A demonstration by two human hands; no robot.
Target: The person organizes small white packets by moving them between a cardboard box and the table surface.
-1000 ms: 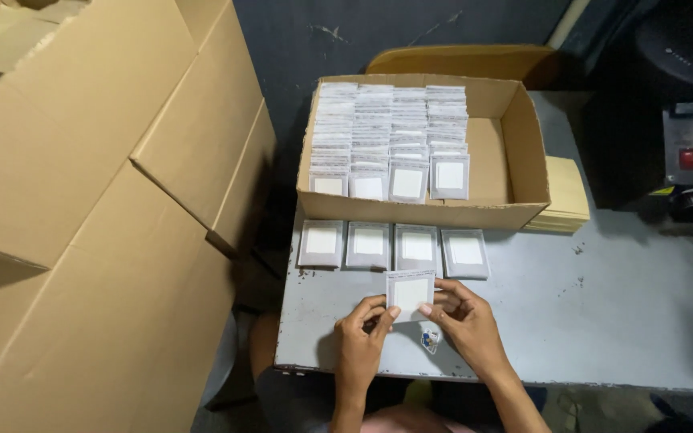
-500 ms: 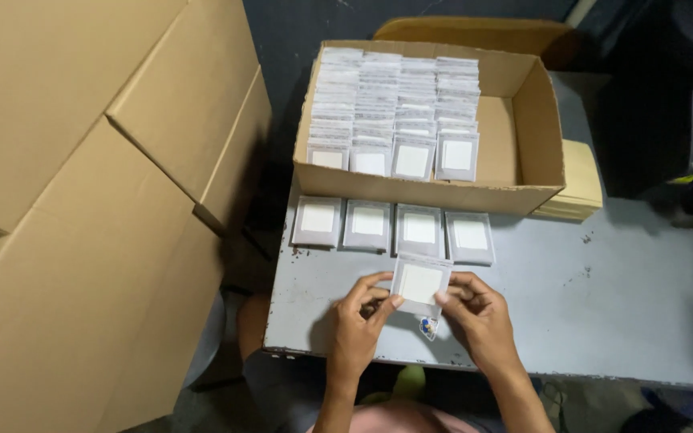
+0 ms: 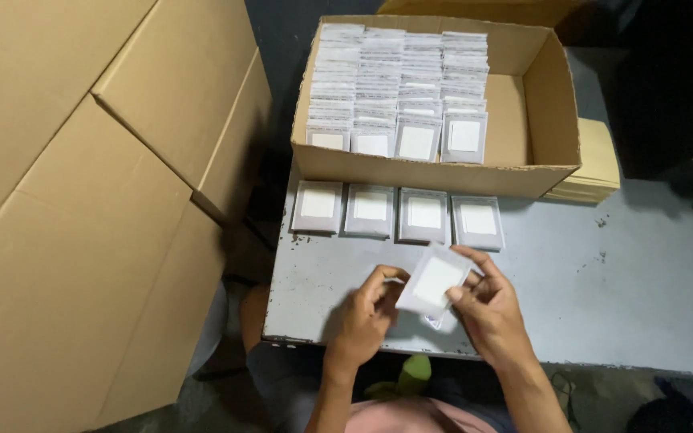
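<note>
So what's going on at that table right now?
A person holds one small flat grey packet with a white panel in both hands over the near edge of the grey table. The left hand pinches its lower left side and the right hand grips its right edge, and the packet is tilted. Four similar packets lie in a row on the table, in front of an open cardboard box filled with rows of the same packets. Large cardboard cartons stand to the left.
</note>
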